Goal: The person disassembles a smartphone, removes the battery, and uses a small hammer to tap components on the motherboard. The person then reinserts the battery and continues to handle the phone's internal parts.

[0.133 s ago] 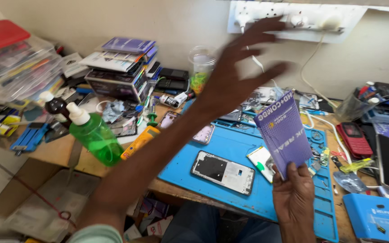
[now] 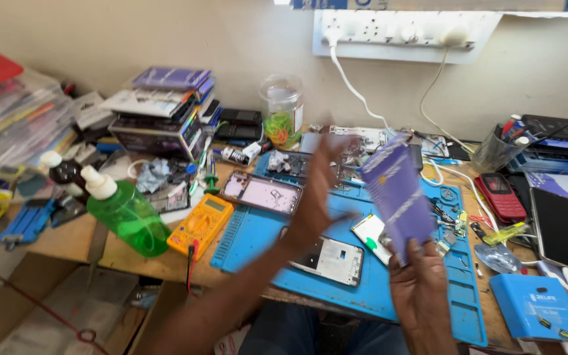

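your right hand (image 2: 422, 289) grips the flat purple cardboard packet (image 2: 396, 194), unopened; your left hand (image 2: 320, 190) hangs open, empty, above the white phone frame (image 2: 330, 258) awaiting work.

The right hand (image 2: 422, 289) is gripping a purple packet (image 2: 396, 194) above the blue work mat (image 2: 258, 236), while the open left hand (image 2: 320, 190) is hovering just beside it.

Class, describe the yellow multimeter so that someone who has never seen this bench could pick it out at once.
Start at the blue work mat in the middle of the cluttered bench. Just off its left edge lies the yellow multimeter, flat on the wood, with the green spray bottle further left. It is the only yellow box-shaped thing there, with a small grey screen at its far end.
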